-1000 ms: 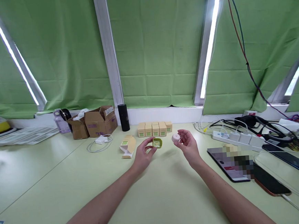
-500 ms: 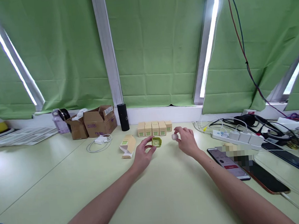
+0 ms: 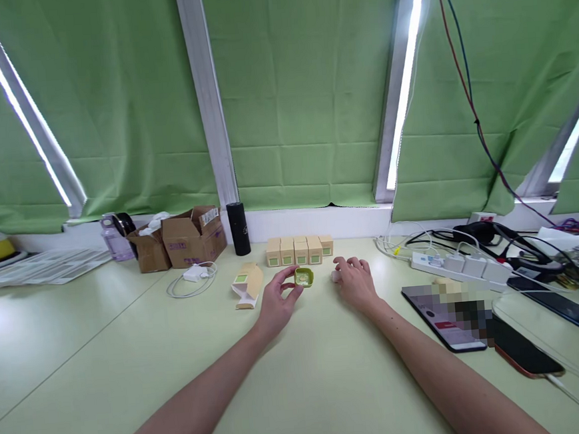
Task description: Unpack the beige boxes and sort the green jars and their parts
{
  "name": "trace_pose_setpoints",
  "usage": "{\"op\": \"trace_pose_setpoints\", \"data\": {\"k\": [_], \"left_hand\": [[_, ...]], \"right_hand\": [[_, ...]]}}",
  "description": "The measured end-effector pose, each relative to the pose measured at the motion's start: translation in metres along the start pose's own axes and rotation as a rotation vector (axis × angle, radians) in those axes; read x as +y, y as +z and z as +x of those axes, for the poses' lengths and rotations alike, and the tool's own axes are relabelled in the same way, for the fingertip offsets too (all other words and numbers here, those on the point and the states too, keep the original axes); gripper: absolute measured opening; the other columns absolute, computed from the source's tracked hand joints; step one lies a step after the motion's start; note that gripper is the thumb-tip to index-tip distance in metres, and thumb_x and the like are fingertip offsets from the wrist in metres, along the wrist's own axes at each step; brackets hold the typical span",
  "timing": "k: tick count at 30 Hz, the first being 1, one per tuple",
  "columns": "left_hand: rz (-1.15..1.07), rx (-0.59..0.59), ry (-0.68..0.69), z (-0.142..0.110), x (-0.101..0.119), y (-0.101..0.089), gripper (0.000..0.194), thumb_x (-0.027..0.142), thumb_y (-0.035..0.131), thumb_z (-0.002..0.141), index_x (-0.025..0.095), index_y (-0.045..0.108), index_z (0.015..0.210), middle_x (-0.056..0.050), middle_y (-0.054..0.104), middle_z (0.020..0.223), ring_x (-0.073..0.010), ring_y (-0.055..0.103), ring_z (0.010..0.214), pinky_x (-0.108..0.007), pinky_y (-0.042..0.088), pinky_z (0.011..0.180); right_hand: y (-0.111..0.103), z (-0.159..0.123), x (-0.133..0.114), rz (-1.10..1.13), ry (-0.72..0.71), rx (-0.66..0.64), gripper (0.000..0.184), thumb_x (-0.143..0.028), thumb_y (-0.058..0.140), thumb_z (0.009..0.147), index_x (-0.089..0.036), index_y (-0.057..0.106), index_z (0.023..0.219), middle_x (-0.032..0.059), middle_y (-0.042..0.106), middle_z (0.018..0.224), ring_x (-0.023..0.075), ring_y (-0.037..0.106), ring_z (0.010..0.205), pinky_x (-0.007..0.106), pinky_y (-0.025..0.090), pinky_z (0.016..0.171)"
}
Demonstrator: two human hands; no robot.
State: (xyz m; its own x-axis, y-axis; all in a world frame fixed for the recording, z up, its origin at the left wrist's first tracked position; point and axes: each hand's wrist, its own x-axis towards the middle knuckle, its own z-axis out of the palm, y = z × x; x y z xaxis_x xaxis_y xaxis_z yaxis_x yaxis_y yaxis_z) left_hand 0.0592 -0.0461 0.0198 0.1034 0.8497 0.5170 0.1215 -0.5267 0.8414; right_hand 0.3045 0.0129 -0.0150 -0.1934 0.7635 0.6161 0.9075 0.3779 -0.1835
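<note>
Between the thumb and fingers of my left hand [image 3: 278, 299] is a small green square container [image 3: 304, 278], its hollow side facing me and something pale inside. My right hand [image 3: 355, 280] is low over the table to the right, fingers curled around a small whitish piece [image 3: 335, 276] that is partly hidden by them. An opened, empty-looking small carton [image 3: 248, 284] lies on its side left of my left hand. Behind both hands stand several small tan boxes [image 3: 295, 250] with green labels, set close together in a row.
A black cylinder bottle [image 3: 239, 229] and brown cardboard boxes [image 3: 195, 236] stand at the back left, near a white charger with its cable [image 3: 195, 272]. On the right are phones [image 3: 442, 318], a power strip [image 3: 458, 269] and tangled cables [image 3: 496, 234].
My right hand has come down toward the table and slightly left, its palm turning downward, with the whitish piece still in its fingers. The left hand and green container stay almost in place.
</note>
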Motion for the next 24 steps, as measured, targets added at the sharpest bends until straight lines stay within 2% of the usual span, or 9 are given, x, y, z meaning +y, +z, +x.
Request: {"op": "trace_pose_setpoints", "data": {"k": [8, 12, 17, 24], "left_hand": [[-0.101, 0.006, 0.002, 0.001, -0.002, 0.000, 0.046, 0.035, 0.075, 0.086, 0.020, 0.065, 0.129, -0.013, 0.065, 0.137, -0.0289, 0.060, 0.128, -0.042, 0.052, 0.104], [-0.146, 0.014, 0.011, 0.001, 0.000, 0.000, 0.045, 0.033, 0.078, 0.084, 0.020, 0.066, 0.126, -0.013, 0.066, 0.134, -0.0296, 0.060, 0.127, -0.042, 0.052, 0.103], [-0.158, 0.025, 0.008, -0.001, 0.006, 0.001, 0.046, 0.032, 0.079, 0.082, 0.021, 0.066, 0.125, -0.013, 0.068, 0.130, -0.0292, 0.062, 0.124, -0.043, 0.053, 0.102], [-0.159, 0.017, 0.004, -0.002, 0.006, 0.003, 0.046, 0.034, 0.081, 0.081, 0.020, 0.067, 0.123, -0.013, 0.068, 0.129, -0.0286, 0.064, 0.121, -0.041, 0.054, 0.100]], "right_hand": [[-0.013, -0.001, -0.013, 0.024, 0.021, 0.055, 0.056, -0.001, 0.056, 0.073, -0.020, 0.051, 0.125, 0.0104, 0.071, 0.118, 0.0320, 0.051, 0.119, 0.046, 0.032, 0.100], [-0.032, -0.002, -0.035, 0.110, -0.020, 0.160, 0.057, -0.004, 0.059, 0.072, -0.020, 0.049, 0.126, 0.0114, 0.066, 0.124, 0.0339, 0.046, 0.125, 0.048, 0.034, 0.102], [-0.053, -0.017, -0.066, 0.286, -0.103, 0.235, 0.049, -0.006, 0.059, 0.074, -0.023, 0.049, 0.119, 0.0105, 0.064, 0.118, 0.0335, 0.050, 0.119, 0.049, 0.039, 0.097], [-0.048, -0.038, -0.076, 0.377, -0.181, 0.222, 0.052, -0.009, 0.057, 0.080, -0.023, 0.043, 0.128, 0.0139, 0.056, 0.132, 0.0347, 0.048, 0.123, 0.054, 0.043, 0.099]]}}
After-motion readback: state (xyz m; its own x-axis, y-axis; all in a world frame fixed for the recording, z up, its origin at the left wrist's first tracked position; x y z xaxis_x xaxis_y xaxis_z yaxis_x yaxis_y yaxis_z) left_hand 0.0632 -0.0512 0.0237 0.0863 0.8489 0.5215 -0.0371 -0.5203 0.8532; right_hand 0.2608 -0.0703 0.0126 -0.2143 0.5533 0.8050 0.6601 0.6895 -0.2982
